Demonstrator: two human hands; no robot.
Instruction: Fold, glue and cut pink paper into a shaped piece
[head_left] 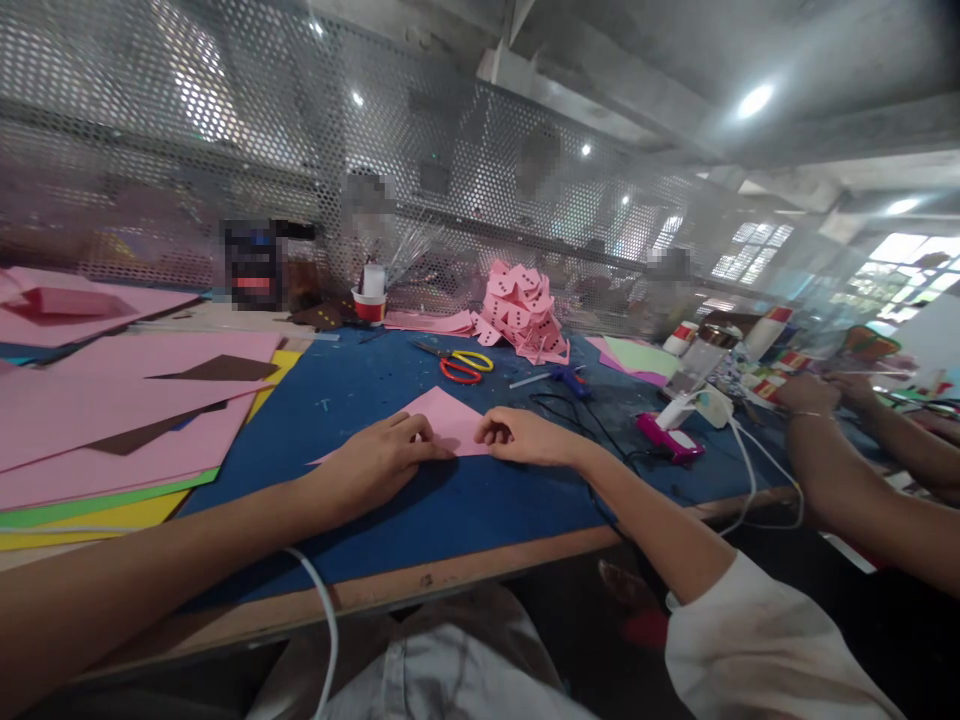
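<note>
A sheet of pink paper, apparently folded with a peak pointing away from me, lies on the blue tabletop. My left hand rests over its left part, fingers curled and pressed at the near edge. At the right corner, my right hand pinches the paper between thumb and bent fingers. Part of the sheet is hidden under the left hand. Just beyond it lie scissors with one red and one yellow handle.
Stacked coloured paper sheets cover the left side. Behind stand a pile of pink cutouts and a red-and-white cup. Rightward are a blue glue gun with a black cord, a magenta device, and another person's arms.
</note>
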